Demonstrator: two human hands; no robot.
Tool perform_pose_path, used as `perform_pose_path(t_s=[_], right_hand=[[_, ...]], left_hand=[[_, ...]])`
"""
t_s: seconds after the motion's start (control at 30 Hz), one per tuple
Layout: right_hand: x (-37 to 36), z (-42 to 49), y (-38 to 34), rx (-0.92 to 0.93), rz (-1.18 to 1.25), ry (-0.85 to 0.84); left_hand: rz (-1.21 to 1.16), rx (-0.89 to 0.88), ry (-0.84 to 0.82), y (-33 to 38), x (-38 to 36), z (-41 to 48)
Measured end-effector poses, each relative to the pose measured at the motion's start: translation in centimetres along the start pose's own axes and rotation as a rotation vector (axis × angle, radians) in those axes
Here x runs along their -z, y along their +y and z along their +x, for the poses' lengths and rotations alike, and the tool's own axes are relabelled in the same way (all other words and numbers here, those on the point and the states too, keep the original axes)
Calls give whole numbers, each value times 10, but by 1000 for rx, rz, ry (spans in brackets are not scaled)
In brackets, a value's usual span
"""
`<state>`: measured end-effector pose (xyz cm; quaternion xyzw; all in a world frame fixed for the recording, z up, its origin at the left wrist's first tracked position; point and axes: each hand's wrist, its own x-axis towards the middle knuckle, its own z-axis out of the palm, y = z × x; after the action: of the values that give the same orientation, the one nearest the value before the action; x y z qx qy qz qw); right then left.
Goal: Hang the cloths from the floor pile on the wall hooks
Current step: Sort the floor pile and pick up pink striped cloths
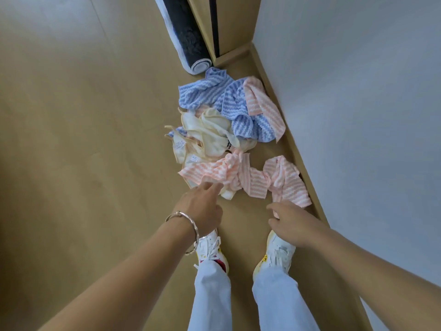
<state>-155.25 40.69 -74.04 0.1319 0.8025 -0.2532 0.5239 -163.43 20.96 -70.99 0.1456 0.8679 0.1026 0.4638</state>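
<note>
Person standing, light trousers (279, 304), white sneakers (279, 252) on wood floor (83, 139). Both arms reach down. Left hand (202, 209), bracelet (191, 225) at wrist: fingers straight and spread, tips at the near edge of a pink striped cloth (214, 172), nothing gripped. Right hand (291, 223): fingers curled, pinching the near corner of a second pink striped cloth (286, 182). Both cloths lie on the floor at the near end of the pile, beside the baseboard (300, 163). Behind them, cream cloths (210, 134), crumpled. Further, blue striped cloths (229, 101) with another pink one (260, 103) lying against the wall side. Beyond the pile, a dark rolled mat (188, 41).
</note>
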Motion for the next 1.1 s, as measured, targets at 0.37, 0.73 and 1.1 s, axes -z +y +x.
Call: perform_pose_path(t_s=[0.37,0.73,1.1], right_hand=[[-55,153,37,40,90,54],[-31,230,31,71,122,131],[1,170,-7,175,159,110]], left_hand=[[92,65,-19,-52,-97,172],[139,-25,179,-50,-106,254],[151,-193,157,-33,-62,173]])
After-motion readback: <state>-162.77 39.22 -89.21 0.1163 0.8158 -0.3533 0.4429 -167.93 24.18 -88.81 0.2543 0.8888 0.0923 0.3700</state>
